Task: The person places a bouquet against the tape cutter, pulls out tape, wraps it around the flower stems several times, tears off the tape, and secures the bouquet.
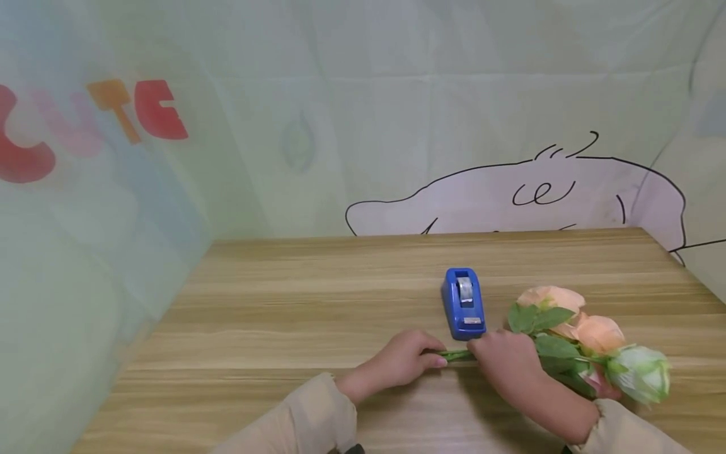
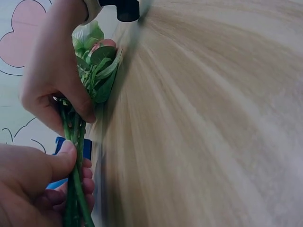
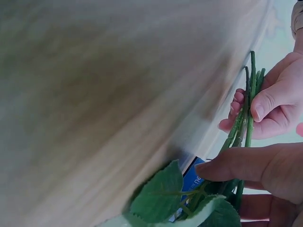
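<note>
A bunch of artificial flowers, with peach blooms (image 1: pixel 600 334) and a pale green-white one (image 1: pixel 639 373), lies to the right in the head view. My right hand (image 1: pixel 508 366) grips its stems just below the leaves. Farther down, my left hand (image 1: pixel 400 359) pinches the green stems (image 2: pixel 75 189) between thumb and fingers. In the right wrist view the stem ends stick out past the left hand (image 3: pixel 279 101). Just beyond both hands stands a blue tape dispenser (image 1: pixel 463 306) with a roll of clear tape in it.
The wooden table (image 1: pixel 295 296) reaches back to a printed cloth backdrop (image 1: pixel 397 126). Coloured letters mark the cloth at the left, and a cartoon outline runs along it behind the table's far edge.
</note>
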Demonstrator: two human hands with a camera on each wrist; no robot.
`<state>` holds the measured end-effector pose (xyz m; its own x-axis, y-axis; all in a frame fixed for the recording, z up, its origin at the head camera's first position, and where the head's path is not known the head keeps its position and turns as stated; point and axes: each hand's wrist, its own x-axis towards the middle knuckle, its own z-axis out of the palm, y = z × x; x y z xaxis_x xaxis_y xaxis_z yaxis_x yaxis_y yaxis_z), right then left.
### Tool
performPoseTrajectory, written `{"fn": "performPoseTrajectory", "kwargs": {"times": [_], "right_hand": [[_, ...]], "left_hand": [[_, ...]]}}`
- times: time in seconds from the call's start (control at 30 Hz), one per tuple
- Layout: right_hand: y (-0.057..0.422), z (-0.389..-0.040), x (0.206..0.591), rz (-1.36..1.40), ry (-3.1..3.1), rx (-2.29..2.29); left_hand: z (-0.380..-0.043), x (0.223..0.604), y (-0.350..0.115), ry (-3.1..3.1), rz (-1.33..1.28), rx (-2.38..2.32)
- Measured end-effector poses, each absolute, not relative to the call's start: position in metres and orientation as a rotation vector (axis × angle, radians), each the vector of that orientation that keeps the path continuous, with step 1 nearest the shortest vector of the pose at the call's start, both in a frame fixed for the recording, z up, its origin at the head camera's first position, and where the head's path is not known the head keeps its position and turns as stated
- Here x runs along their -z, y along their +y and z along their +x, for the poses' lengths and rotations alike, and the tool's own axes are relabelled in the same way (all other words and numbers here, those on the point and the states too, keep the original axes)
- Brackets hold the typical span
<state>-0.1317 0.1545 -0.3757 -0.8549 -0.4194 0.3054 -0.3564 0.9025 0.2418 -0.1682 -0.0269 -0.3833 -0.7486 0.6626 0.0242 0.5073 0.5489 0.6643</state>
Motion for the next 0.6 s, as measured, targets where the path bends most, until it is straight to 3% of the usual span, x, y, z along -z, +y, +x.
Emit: {"fn": "performPoseTrajectory", "kwargs": {"times": [0.6], "right_hand": [[0.1557,-0.1298,0.3754,0.592,-2.772,0.266]], "left_hand": [[-0.1674,0.384,-0.0256,2.591,0.992,-0.967]]}}
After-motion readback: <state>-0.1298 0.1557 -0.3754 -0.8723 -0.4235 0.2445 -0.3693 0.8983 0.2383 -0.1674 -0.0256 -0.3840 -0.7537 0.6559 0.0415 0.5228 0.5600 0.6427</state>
